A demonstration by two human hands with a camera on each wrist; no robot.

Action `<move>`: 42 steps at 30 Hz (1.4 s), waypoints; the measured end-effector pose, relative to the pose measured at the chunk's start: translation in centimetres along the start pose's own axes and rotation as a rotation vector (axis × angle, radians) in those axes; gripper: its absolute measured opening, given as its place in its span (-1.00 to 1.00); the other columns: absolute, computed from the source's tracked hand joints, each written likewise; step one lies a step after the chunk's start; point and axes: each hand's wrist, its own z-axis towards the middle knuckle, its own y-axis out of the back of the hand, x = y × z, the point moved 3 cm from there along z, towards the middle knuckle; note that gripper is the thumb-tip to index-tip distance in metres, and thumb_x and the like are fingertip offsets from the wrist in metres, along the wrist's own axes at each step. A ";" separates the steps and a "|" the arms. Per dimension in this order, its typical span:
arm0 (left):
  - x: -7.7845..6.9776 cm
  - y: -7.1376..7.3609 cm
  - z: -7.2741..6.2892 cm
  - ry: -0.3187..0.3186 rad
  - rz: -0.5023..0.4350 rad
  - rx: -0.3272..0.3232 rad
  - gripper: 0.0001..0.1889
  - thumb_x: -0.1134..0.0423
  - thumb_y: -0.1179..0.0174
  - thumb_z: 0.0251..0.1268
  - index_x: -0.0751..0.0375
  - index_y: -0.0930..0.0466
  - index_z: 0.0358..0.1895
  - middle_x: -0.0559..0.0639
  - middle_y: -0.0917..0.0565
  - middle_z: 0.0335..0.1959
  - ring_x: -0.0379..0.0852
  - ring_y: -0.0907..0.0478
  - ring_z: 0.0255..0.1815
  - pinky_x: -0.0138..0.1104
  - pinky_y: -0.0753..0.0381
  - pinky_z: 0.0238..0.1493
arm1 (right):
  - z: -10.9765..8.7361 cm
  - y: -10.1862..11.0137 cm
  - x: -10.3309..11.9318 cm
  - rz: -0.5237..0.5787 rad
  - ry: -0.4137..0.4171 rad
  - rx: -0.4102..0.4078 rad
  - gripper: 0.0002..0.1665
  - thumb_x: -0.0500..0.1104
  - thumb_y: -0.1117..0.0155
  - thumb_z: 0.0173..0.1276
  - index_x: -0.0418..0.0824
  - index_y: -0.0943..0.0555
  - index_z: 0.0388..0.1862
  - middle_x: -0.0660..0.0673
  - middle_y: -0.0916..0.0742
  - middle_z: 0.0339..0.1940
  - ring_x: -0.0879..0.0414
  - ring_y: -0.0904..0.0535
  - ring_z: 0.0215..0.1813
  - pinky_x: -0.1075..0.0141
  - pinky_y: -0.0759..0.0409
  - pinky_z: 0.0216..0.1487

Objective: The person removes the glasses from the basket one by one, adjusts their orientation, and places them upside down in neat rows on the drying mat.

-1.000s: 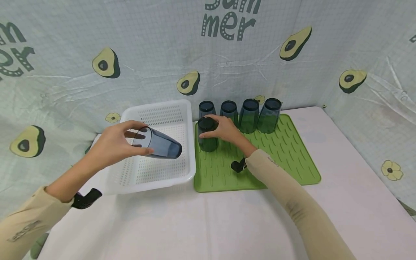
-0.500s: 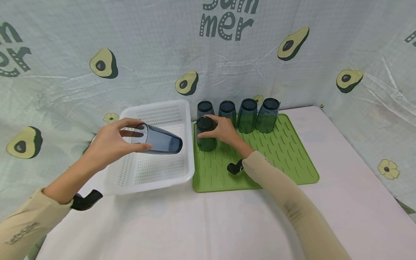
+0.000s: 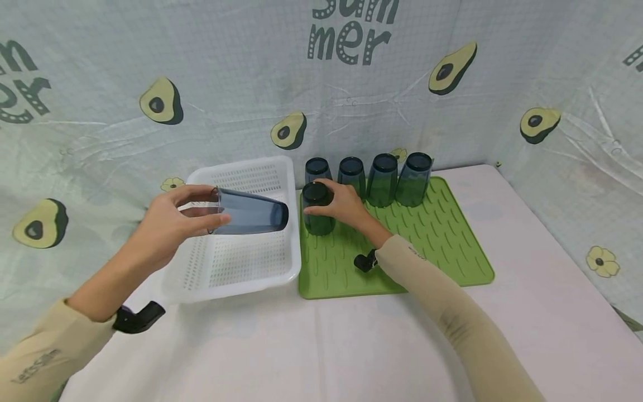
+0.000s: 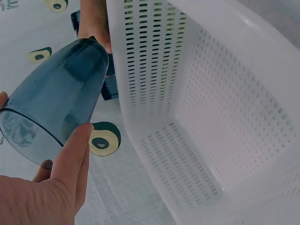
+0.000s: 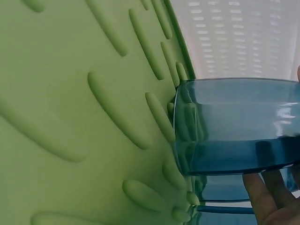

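Over the white basket (image 3: 241, 262), my left hand (image 3: 166, 223) holds a blue tinted drinking glass (image 3: 251, 213) by its rim end. The glass lies nearly level, its base pointing right; in the left wrist view, thumb and fingers grip that glass (image 4: 61, 89) around the open mouth. My right hand (image 3: 346, 207) grips the base end of a second drinking glass (image 3: 318, 223), which stands upside down at the left side of the green mat (image 3: 351, 282). In the right wrist view, the rim of this glass (image 5: 225, 108) meets the ridged mat.
Several more upside-down glasses (image 3: 384, 181) stand in a row along the mat's back edge, close to the patterned curtain (image 3: 211, 72). The perforated basket sits right beside the mat's left edge. Pale cloth covers the table (image 3: 251, 352).
The glass in my left hand has tilted from a downward slant to nearly level, its base swinging up and slightly right. My right hand and its glass have stayed in place.
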 end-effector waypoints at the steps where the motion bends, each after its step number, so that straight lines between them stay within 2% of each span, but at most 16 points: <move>1: 0.2 0.1 -0.1 0.003 -0.022 0.005 -0.23 0.20 -0.43 0.29 0.28 -0.25 0.48 -0.07 -0.45 0.23 -0.37 -0.62 0.05 -0.43 -0.69 -0.06 | 0.0 0.0 0.1 -0.002 0.002 0.000 -0.03 0.14 -0.63 0.10 -0.08 -0.47 0.47 -0.17 -0.77 -0.09 -0.01 -0.67 -0.16 0.13 -0.61 -0.18; 7: 0.9 0.3 -0.3 0.014 -0.131 0.011 -0.24 0.25 -0.38 0.34 0.32 -0.19 0.50 -0.05 -0.39 0.24 -0.32 -0.63 0.04 -0.44 -0.69 -0.05 | 0.1 -0.1 0.2 -0.029 0.001 0.037 -0.03 0.16 -0.60 0.15 -0.10 -0.44 0.48 -0.19 -0.72 0.14 -0.05 -0.68 0.04 0.07 -0.66 -0.01; 13: 0.9 0.2 -0.5 -0.019 -0.128 -0.003 -0.27 0.29 -0.39 0.31 0.28 -0.23 0.47 -0.04 -0.41 0.22 -0.28 -0.60 0.07 -0.45 -0.69 -0.08 | 0.2 0.3 0.7 -0.066 0.014 0.060 -0.01 0.18 -0.58 0.16 -0.15 -0.42 0.49 -0.22 -0.67 0.22 -0.09 -0.65 0.12 0.04 -0.64 0.07; 16: 1.0 0.0 -0.6 -0.030 -0.134 -0.003 -0.31 0.30 -0.39 0.31 0.22 -0.27 0.45 -0.02 -0.40 0.21 -0.25 -0.60 0.06 -0.44 -0.70 -0.08 | 0.2 0.4 0.9 -0.081 0.018 0.070 -0.01 0.17 -0.58 0.17 -0.17 -0.41 0.48 -0.22 -0.61 0.32 -0.11 -0.60 0.23 0.03 -0.60 0.17; 20: 1.0 -0.2 -0.6 -0.037 -0.196 0.003 -0.36 0.32 -0.40 0.30 0.03 -0.37 0.42 0.04 -0.36 0.21 -0.23 -0.63 0.02 -0.42 -0.70 -0.09 | 0.3 0.5 1.1 -0.098 0.021 0.084 -0.02 0.16 -0.57 0.19 -0.19 -0.41 0.48 -0.23 -0.54 0.40 -0.13 -0.53 0.32 0.02 -0.56 0.24; 23: 1.0 -0.4 -0.7 -0.050 -0.252 0.008 -0.39 0.36 -0.39 0.29 -0.06 -0.45 0.38 0.06 -0.33 0.21 -0.22 -0.67 -0.01 -0.41 -0.71 -0.10 | 0.3 0.5 1.2 -0.106 0.023 0.092 -0.02 0.16 -0.56 0.20 -0.18 -0.39 0.50 -0.24 -0.52 0.43 -0.14 -0.51 0.35 0.01 -0.55 0.26; 27: 1.0 -0.4 -0.7 -0.063 -0.296 0.012 -0.42 0.40 -0.38 0.29 -0.03 -0.50 0.35 0.08 -0.33 0.22 -0.21 -0.69 -0.02 -0.40 -0.72 -0.09 | 0.3 0.6 1.3 -0.096 0.034 0.098 -0.02 0.16 -0.55 0.22 -0.13 -0.37 0.52 -0.23 -0.52 0.43 -0.14 -0.51 0.35 0.00 -0.55 0.26; 36: 1.2 -0.9 -0.6 -0.054 -0.297 0.007 -0.41 0.37 -0.38 0.30 0.00 -0.48 0.38 0.11 -0.34 0.24 -0.19 -0.68 -0.01 -0.39 -0.72 -0.10 | 0.2 0.7 1.5 -0.101 0.021 0.099 -0.04 0.19 -0.53 0.22 -0.11 -0.39 0.51 -0.20 -0.51 0.46 -0.14 -0.49 0.39 -0.02 -0.52 0.30; 42: 1.2 -1.1 -0.5 -0.062 -0.345 0.011 -0.43 0.41 -0.37 0.31 0.04 -0.48 0.37 0.13 -0.36 0.22 -0.16 -0.69 -0.05 -0.38 -0.73 -0.13 | 0.1 0.6 1.6 -0.105 0.020 0.074 -0.04 0.22 -0.53 0.20 -0.10 -0.42 0.49 -0.20 -0.55 0.42 -0.14 -0.55 0.31 -0.02 -0.59 0.21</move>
